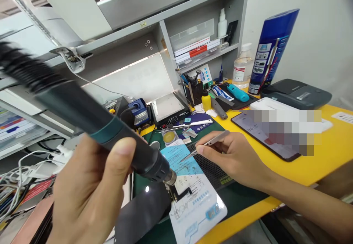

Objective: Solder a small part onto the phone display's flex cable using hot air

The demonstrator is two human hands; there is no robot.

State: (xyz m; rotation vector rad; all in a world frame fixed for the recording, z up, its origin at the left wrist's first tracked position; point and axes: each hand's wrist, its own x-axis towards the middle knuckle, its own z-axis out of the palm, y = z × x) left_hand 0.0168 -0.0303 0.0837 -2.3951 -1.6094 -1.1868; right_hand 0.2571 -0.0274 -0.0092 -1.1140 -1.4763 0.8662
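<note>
L hand (93,185) grips black-teal tubular handpiece (109,131) mid-length; silver metal nozzle (170,178) prob. hot. R hand (234,155) pinches slim silver tweezers (205,144), prob. stiff. Thin black angular part (179,196), likely fragile, edge-hold best, lies on blue-white sheet (200,207) nr nozzle.

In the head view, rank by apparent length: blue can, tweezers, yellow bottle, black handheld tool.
1. Black handheld tool, in the left hand; nearness to the camera enlarges it
2. Blue can
3. Tweezers, in the right hand
4. Yellow bottle

Electronics repair workshop, judging by hot-air gun (146,160), tweezers (218,137), soldering stand (141,117)
</note>
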